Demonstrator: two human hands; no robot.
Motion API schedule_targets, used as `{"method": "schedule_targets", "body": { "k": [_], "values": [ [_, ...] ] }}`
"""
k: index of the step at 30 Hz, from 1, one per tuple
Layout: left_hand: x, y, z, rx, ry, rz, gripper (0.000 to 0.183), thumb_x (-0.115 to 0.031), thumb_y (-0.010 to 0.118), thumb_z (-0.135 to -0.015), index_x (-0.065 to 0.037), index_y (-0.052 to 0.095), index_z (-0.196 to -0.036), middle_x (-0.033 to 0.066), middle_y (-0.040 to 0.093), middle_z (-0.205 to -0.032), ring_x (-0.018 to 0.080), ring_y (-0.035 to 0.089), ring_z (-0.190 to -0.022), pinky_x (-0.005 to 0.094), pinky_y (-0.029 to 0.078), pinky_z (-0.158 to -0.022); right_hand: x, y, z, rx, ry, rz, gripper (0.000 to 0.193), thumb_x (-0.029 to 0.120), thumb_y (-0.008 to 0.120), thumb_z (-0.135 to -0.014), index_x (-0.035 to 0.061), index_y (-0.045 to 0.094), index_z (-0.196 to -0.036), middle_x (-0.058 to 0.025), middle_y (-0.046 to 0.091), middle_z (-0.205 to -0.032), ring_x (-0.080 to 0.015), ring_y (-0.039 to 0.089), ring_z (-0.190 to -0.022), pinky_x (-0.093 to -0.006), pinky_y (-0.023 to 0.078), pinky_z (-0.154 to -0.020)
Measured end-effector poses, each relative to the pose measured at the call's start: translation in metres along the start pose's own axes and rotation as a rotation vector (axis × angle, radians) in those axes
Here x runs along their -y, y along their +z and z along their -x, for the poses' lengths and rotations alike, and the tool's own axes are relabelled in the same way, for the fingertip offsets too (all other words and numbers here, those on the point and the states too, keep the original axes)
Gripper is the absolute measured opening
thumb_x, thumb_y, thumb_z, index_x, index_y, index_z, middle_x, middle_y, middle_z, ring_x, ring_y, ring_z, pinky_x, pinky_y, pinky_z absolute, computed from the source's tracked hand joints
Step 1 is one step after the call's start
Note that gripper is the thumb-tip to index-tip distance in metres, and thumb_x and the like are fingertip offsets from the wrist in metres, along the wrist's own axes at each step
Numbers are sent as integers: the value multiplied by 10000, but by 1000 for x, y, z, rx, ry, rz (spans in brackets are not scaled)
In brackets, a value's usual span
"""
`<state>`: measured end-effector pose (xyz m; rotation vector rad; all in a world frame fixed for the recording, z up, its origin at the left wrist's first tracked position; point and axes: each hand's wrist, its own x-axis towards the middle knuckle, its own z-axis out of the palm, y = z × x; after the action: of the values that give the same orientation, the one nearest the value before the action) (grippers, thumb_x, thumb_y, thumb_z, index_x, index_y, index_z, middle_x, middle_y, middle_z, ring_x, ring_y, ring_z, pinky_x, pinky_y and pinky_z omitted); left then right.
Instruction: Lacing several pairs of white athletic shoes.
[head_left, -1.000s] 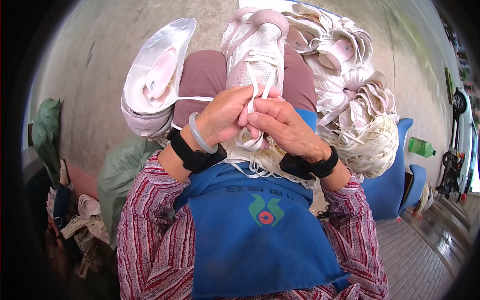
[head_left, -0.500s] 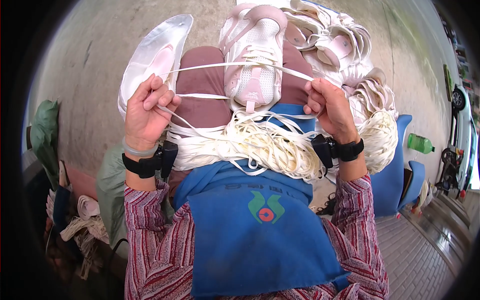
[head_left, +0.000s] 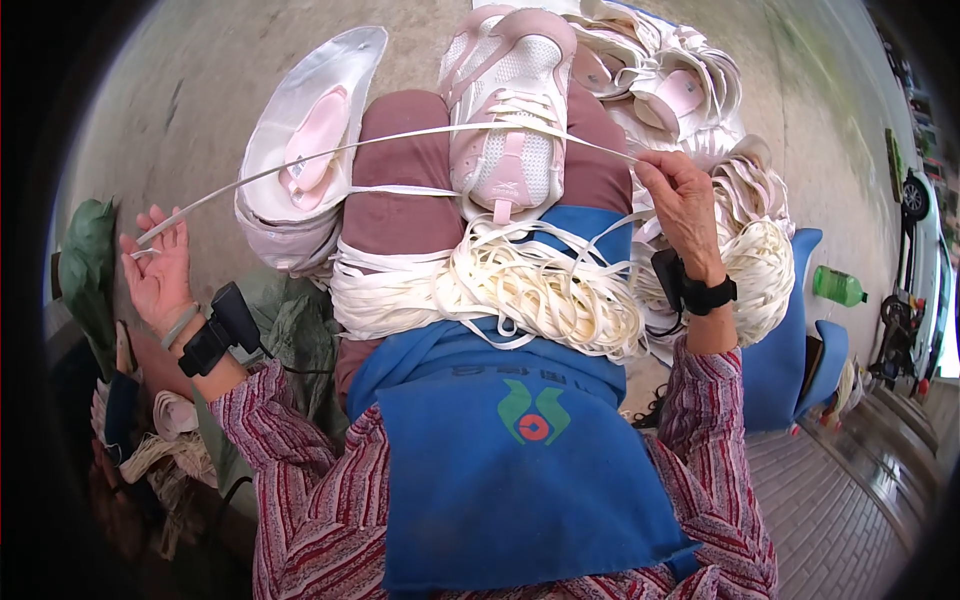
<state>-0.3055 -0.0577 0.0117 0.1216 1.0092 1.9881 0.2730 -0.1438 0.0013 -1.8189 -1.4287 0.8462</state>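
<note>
A pink and white shoe upper [head_left: 507,140] lies across my knees with its toe toward me. A white shoelace [head_left: 400,135] runs through its lower eyelets and stretches taut out to both sides. Far out on the left, my left hand [head_left: 162,272] has its fingers partly extended, with the lace caught between them. Right of the upper, my right hand [head_left: 685,205] pinches the other side of the lace between thumb and forefinger. A thick bundle of white laces [head_left: 540,285] rests on my lap below the toe.
Nested white uppers with a pink tongue [head_left: 318,145] stand left of my knees. More stacked shoe uppers [head_left: 690,95] and another lace bundle [head_left: 762,275] sit on the right. A blue stool [head_left: 785,350], green bottle [head_left: 840,286] and green sack [head_left: 88,265] are farther out.
My left hand has swung out to the left and down, drawing a longer stretch of lace from the upper. My right hand has moved slightly right, still pinching the lace.
</note>
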Motion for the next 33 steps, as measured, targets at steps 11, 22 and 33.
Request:
{"method": "schedule_targets", "body": {
  "k": [11, 22, 33],
  "values": [
    [70, 74, 83, 835, -284, -508, 306, -108, 508, -985, 56, 551, -1240, 58, 628, -1020, 43, 439, -653, 208, 380, -617, 40, -9, 16, 301, -243, 175, 236, -18, 618, -787, 65, 667, -1002, -93, 579, -963, -205, 601, -836, -312, 482, -696],
    [179, 125, 171, 1149, -293, -1269, 314, -208, 523, -981, -16, 573, -1225, 37, 651, -930, 60, 583, -714, 186, 503, -664, 26, 17, 23, 398, -353, 294, 147, 53, 650, -800, 50, 669, -946, -114, 593, -947, -285, 623, -834, -373, 499, -710],
    [194, 135, 153, 1267, -39, -1561, 275, -235, 542, -914, 15, 639, -856, 148, 633, -687, 242, 643, -615, 338, 503, -617, 0, -2, 15, 177, -253, 503, 91, 69, 586, -837, 31, 629, -908, -160, 636, -823, -355, 635, -743, -423, 496, -662]
  ]
}}
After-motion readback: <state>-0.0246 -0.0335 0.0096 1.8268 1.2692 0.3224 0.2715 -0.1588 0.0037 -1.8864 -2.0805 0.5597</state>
